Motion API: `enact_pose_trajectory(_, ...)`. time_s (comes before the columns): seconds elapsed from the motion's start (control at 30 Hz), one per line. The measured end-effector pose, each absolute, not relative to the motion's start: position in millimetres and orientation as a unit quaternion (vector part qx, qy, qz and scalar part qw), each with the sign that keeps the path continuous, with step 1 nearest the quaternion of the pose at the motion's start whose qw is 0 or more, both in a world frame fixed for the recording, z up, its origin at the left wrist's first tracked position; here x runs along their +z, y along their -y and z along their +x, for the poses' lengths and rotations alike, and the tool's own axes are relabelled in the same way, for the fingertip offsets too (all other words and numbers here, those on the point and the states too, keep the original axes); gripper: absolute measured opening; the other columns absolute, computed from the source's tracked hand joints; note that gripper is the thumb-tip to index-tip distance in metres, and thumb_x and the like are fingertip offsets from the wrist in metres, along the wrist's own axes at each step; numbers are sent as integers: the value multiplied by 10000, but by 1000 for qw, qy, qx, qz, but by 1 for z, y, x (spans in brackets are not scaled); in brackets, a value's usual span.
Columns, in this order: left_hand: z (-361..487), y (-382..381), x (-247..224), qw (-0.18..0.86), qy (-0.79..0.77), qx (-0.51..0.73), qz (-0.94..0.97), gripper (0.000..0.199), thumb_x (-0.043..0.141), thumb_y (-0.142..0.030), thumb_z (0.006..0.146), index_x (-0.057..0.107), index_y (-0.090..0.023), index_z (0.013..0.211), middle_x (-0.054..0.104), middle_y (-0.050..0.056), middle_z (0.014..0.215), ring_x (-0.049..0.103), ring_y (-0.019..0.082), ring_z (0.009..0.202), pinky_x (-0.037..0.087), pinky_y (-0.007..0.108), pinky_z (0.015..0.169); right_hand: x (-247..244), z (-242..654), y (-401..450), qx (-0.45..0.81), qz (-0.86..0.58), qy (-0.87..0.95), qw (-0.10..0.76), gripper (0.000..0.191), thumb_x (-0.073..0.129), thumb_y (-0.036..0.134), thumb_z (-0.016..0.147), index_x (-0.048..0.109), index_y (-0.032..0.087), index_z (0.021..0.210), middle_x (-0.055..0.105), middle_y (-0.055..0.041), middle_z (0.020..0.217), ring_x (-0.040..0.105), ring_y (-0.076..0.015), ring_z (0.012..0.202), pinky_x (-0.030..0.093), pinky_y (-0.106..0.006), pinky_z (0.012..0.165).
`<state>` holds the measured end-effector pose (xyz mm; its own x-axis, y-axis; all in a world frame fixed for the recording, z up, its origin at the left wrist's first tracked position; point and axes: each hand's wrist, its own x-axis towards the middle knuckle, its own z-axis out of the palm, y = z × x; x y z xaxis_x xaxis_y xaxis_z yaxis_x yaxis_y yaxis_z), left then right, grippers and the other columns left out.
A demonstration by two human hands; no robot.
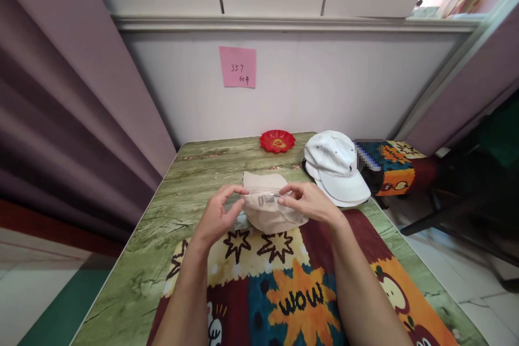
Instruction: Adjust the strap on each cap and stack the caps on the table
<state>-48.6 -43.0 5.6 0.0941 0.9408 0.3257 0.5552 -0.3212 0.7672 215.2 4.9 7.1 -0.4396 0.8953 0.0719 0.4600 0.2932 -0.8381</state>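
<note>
A beige baseball cap [275,220] lies on the patterned cloth in front of me, its back opening and adjuster strap turned toward me. A small metal buckle [266,199] shows on the strap. My left hand [222,210] holds the left end of the strap edge between thumb and forefinger. On the other side, my right hand [310,200] pinches the strap to the right of the buckle. The cap's brim [263,181] points away, toward the wall. Part of the cap's right side is hidden behind my right hand.
White caps [334,165] sit stacked at the table's right edge. A red scalloped dish [278,141] stands at the back. The colourful cloth [279,281] covers the front of the wood-patterned table [162,227]. A pink note [238,67] is on the wall; a patterned stool [395,167] stands to the right.
</note>
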Motion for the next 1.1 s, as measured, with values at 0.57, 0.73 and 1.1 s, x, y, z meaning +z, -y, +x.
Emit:
enact_pose_trajectory(0.57, -25, 50, 15, 68, -510, 337, 788, 236, 631, -309, 875, 709, -269, 1095, 720, 62, 950, 597, 264, 968, 390, 422, 915, 13, 214, 0, 507, -379, 670, 387, 317, 718, 377, 809, 727, 198, 1070, 675, -8, 751, 577, -146, 640, 424, -242, 559)
enact_pose_trajectory(0.73, -43, 46, 14, 15, -522, 380, 763, 214, 644, -346, 878, 714, -252, 1057, 724, 68, 959, 605, 264, 965, 411, 405, 897, 22, 217, 1, 553, -339, 563, 512, 361, 735, 375, 807, 700, 224, 1133, 708, -34, 916, 645, -154, 701, 512, -291, 667)
enact_pose_trajectory(1.1, -26, 52, 21, 95, -528, 440, 720, 249, 570, -216, 903, 689, -224, 1122, 623, 62, 1033, 584, 146, 713, 496, 290, 720, 32, 202, 14, 549, -358, 558, 509, 320, 784, 408, 760, 748, 194, 995, 624, 13, 663, 539, -122, 589, 448, -256, 563)
